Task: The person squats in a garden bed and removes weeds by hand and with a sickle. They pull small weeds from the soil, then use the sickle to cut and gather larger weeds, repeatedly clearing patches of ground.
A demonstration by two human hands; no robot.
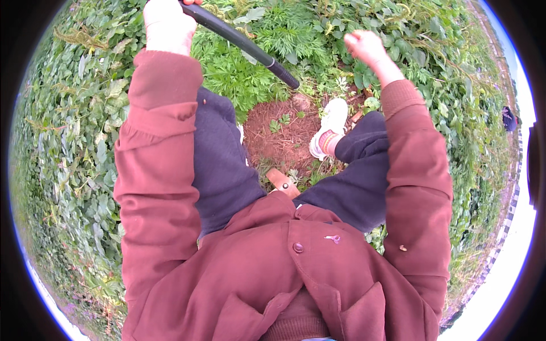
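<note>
My left hand, overexposed and partly cut off by the top edge, is closed around a black tubular handle. The handle slants down to the right and ends in a ribbed black tip just above the soil; its other end is out of view. My right hand hovers over the green plants at the upper right, fingers curled, with no object visible in it. Between both hands grow feathery-leaved weeds. Below them lies a patch of reddish bare soil with small seedlings and dry straw.
My white shoe rests on the soil's right side; the other foot is mostly hidden. Between my thighs shows a tan flat piece with a round fastener. Dense leafy vines surround me. A dark shape stands far right.
</note>
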